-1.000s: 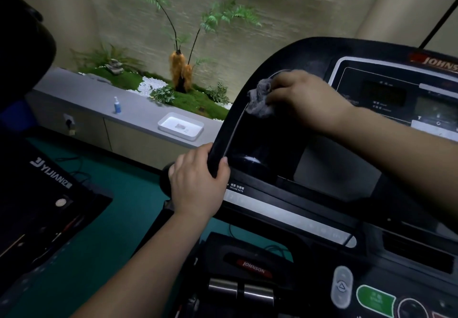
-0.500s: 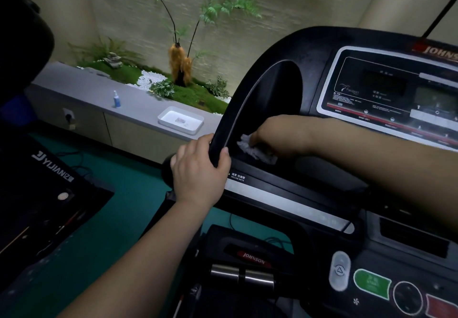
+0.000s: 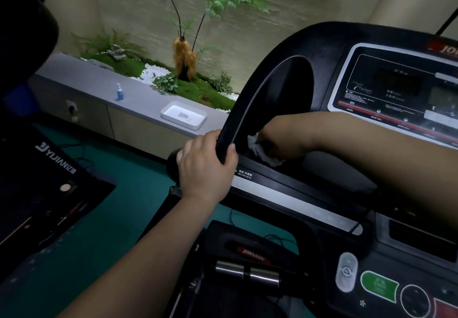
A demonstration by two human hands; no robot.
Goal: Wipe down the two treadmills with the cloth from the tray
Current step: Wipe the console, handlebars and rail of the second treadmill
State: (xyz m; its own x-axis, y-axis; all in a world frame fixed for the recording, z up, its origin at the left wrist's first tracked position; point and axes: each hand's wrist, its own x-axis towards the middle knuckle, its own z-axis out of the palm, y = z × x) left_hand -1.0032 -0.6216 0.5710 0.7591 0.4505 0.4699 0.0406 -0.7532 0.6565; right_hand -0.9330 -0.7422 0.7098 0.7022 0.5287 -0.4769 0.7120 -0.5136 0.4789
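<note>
A black Johnson treadmill console (image 3: pixel 329 52) fills the right side, with its display panel at upper right. My left hand (image 3: pixel 204 166) grips the curved left rim of the console. My right hand (image 3: pixel 282 141) holds a crumpled white cloth (image 3: pixel 262 151) and presses it into the bottom of the recessed cup pocket beside that rim. Part of the cloth is hidden under my fingers. A second black treadmill (image 3: pixel 49 176), marked Yijian, stands at the left edge. The white tray (image 3: pixel 183 118) sits on the grey ledge behind.
The grey ledge (image 3: pixel 99 87) runs along the back wall with a small blue spray bottle (image 3: pixel 120 92) and a moss and fern planter (image 3: pixel 183 69). Green floor (image 3: pixel 116 223) lies between the two treadmills. Control buttons (image 3: pixel 379 285) sit at lower right.
My right hand has slid the cloth from the top of the curved rim down into the bottom of the cup pocket. My left hand has kept its grip on the rim.
</note>
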